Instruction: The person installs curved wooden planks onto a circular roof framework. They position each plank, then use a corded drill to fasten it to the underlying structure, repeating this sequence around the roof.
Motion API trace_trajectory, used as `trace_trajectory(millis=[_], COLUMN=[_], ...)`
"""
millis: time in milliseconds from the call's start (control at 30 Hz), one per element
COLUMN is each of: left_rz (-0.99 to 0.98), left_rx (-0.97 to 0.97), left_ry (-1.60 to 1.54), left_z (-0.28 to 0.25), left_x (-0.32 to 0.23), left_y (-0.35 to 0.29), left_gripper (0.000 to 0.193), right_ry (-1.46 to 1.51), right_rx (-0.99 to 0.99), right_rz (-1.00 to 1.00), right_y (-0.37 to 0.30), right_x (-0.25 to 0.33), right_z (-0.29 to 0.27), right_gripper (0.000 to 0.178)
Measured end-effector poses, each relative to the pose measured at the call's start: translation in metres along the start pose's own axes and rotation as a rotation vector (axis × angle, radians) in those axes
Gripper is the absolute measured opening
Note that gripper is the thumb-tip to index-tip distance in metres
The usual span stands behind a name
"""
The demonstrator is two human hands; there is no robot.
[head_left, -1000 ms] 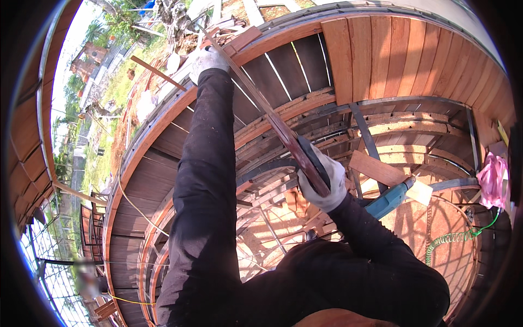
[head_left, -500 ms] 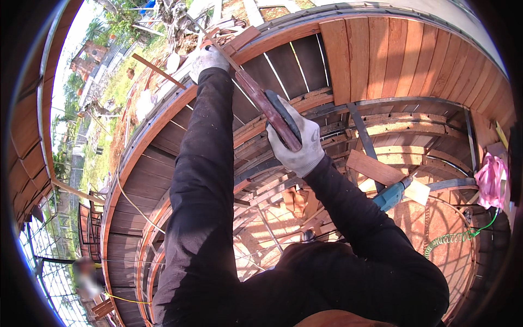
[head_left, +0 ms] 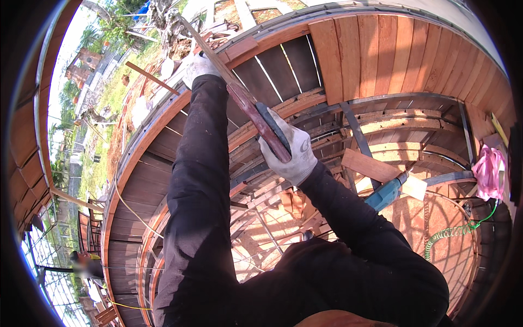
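Note:
My right hand [head_left: 294, 150], in a white glove, is wrapped round the dark grip of a long narrow tool [head_left: 248, 106]. The tool has a dark red body and a greyish, tapering front part that points to the upper left; I cannot tell its exact kind. My left hand [head_left: 200, 69], also gloved, is at the curved wooden rim [head_left: 185, 98], just left of the tool's front part. Its fingers look closed at the end of a short reddish board [head_left: 239, 52], which lies on the rim and passes under the tool. The fingertips are largely hidden.
Below me is a round framework of curved wooden and metal ribs. Reddish planks [head_left: 392, 54] cover its upper right. A teal power drill [head_left: 387, 193] lies beside a loose board [head_left: 370, 166]. At right are a pink bag [head_left: 489, 173] and a coiled green hose [head_left: 444, 235]. Another person [head_left: 90, 266] is at lower left.
The view has shifted slightly. My right hand and the tool have moved a little toward the lower left, and the front part now reaches past the rim. My left hand stays by the board.

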State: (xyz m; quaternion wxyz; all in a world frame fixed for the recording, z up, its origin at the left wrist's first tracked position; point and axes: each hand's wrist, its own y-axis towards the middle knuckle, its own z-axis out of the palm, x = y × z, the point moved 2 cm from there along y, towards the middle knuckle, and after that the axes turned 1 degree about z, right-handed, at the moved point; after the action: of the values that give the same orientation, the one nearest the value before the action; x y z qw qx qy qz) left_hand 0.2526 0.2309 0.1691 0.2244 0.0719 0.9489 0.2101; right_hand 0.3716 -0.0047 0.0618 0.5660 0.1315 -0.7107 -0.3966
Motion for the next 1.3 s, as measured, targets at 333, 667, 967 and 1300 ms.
trace_trajectory(millis=[333, 667, 967, 1300], left_rz=[-0.029, -0.060, -0.093, 0.338], left_rx=[-0.058, -0.057, -0.092, -0.037], left_ry=[0.034, -0.057, -0.004, 0.250], left_z=[0.020, 0.045, 0.035, 0.045], left_x=[0.025, 0.076, 0.045, 0.064], left_y=[0.011, 0.054, 0.034, 0.045], left_gripper=[0.035, 0.043, 0.050, 0.042], right_ry=[-0.155, -0.126, -0.097, -0.007], right_rx=[0.094, 0.088, 0.078, -0.011], right_rz=[-0.058, -0.059, 0.089, 0.093], right_y=[-0.026, 0.003, 0.019, 0.014], right_x=[-0.011, 0.014, 0.015, 0.025], right_z=[0.008, -0.013, -0.012, -0.009], right_gripper=[0.058, 0.057, 0.054, 0.058])
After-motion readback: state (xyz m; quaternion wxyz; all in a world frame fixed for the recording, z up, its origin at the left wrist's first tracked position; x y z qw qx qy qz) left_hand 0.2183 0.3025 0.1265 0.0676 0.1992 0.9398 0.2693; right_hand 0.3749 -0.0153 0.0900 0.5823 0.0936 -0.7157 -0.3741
